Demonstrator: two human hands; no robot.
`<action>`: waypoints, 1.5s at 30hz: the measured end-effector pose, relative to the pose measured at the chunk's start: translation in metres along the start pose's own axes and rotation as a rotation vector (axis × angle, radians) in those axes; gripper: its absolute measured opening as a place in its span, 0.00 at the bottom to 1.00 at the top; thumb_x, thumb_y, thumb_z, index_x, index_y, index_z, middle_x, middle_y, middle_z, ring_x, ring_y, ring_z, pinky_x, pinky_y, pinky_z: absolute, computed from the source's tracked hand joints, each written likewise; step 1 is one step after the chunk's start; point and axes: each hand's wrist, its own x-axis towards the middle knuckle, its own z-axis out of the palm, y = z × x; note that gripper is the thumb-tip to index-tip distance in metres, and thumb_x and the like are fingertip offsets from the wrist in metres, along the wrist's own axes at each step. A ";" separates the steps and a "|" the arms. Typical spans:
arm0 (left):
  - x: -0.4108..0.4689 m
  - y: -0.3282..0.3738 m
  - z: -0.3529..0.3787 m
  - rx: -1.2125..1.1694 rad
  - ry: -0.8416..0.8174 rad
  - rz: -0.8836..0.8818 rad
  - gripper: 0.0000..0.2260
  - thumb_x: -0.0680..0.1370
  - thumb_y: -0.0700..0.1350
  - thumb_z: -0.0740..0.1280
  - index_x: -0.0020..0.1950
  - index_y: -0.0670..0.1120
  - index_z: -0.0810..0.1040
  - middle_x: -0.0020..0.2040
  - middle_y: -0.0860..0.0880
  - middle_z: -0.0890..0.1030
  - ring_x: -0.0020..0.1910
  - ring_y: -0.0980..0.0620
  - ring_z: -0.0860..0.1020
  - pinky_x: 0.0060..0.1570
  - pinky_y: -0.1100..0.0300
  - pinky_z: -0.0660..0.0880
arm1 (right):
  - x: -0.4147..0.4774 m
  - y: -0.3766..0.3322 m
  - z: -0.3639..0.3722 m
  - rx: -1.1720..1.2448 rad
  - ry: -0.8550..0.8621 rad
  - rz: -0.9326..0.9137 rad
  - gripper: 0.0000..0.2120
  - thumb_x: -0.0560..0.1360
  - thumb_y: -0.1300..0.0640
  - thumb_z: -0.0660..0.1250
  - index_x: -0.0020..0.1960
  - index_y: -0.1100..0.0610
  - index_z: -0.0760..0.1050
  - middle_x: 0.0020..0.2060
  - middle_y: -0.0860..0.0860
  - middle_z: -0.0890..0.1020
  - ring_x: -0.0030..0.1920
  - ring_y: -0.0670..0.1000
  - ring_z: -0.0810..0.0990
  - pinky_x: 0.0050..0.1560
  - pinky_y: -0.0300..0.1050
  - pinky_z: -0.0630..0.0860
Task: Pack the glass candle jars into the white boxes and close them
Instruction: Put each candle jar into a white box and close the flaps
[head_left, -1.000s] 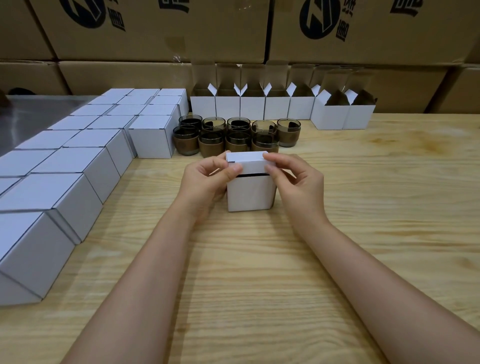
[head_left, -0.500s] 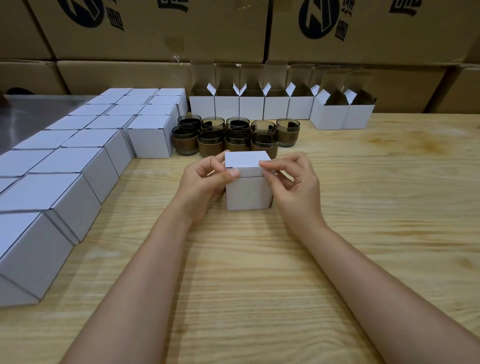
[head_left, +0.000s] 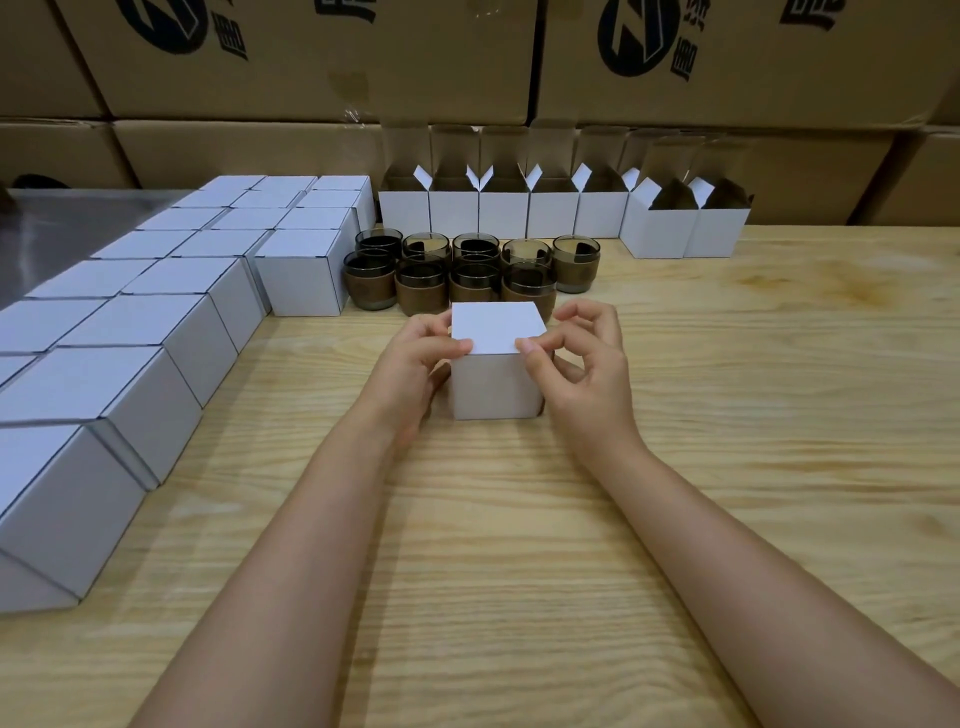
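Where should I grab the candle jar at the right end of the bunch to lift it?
Probably by its upper glass wall, coming from above and the right. The candle jar stands upright with its mouth open, its right side is free, and a neighbour jar stands close on its left.

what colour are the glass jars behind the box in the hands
The glass jars are smoky brown, clearest in the head view.

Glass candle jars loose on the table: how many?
9 glass candle jars: five in the back row, four in the front row, right of the closed white boxes, in front of the open white boxes. The held box may hide others.
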 end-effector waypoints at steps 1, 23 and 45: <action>0.000 0.000 0.000 -0.013 0.008 -0.014 0.11 0.73 0.32 0.63 0.38 0.47 0.67 0.55 0.54 0.80 0.53 0.52 0.78 0.46 0.60 0.70 | 0.000 -0.001 0.000 0.027 -0.009 0.002 0.09 0.74 0.64 0.70 0.36 0.59 0.76 0.52 0.48 0.69 0.56 0.40 0.72 0.51 0.42 0.78; -0.025 -0.014 0.025 1.415 0.250 1.009 0.17 0.75 0.55 0.64 0.52 0.43 0.83 0.51 0.48 0.84 0.52 0.49 0.82 0.67 0.46 0.61 | 0.012 0.005 -0.013 0.489 -0.147 0.316 0.18 0.81 0.56 0.56 0.42 0.50 0.83 0.48 0.45 0.83 0.48 0.45 0.79 0.44 0.40 0.74; -0.005 0.020 -0.109 1.589 0.686 0.496 0.16 0.75 0.45 0.71 0.61 0.41 0.77 0.62 0.42 0.78 0.65 0.41 0.72 0.61 0.47 0.62 | 0.014 0.007 -0.007 0.418 -0.163 0.385 0.09 0.80 0.60 0.58 0.53 0.56 0.77 0.44 0.56 0.81 0.46 0.55 0.78 0.48 0.47 0.75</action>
